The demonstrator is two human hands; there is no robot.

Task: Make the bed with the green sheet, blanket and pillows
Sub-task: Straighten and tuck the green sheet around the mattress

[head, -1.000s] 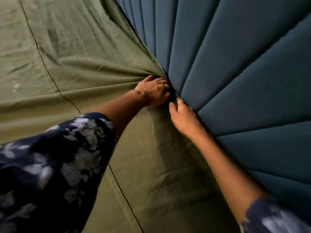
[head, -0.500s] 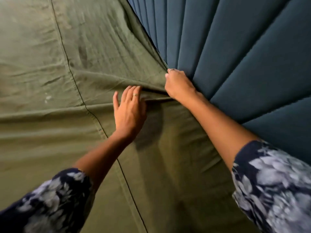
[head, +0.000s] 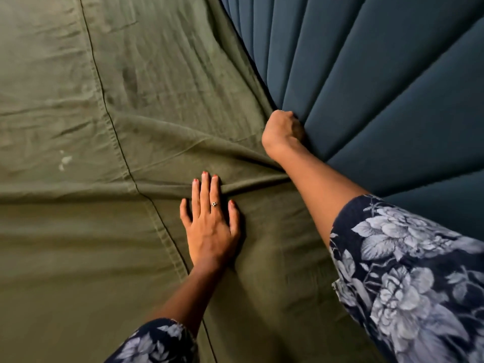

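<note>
The green sheet (head: pixel 78 258) lies spread over the mattress, with folds running from its middle toward the headboard. My left hand (head: pixel 209 229) rests flat on the sheet with its fingers straight, the fingertips on a raised fold. My right hand (head: pixel 281 132) is at the sheet's edge where it meets the blue padded headboard (head: pixel 379 87). Its fingers go down into the gap between mattress and headboard and are hidden. No blanket or pillows are in view.
A dark seam line (head: pixel 112 121) runs diagonally across the sheet. A small pale stain (head: pixel 64 159) marks the sheet at the left. The headboard's vertical padded panels fill the upper right.
My left hand has slid back toward me along the sheet and stays flat. My right hand has moved further along the headboard edge, its fingers down in the gap.
</note>
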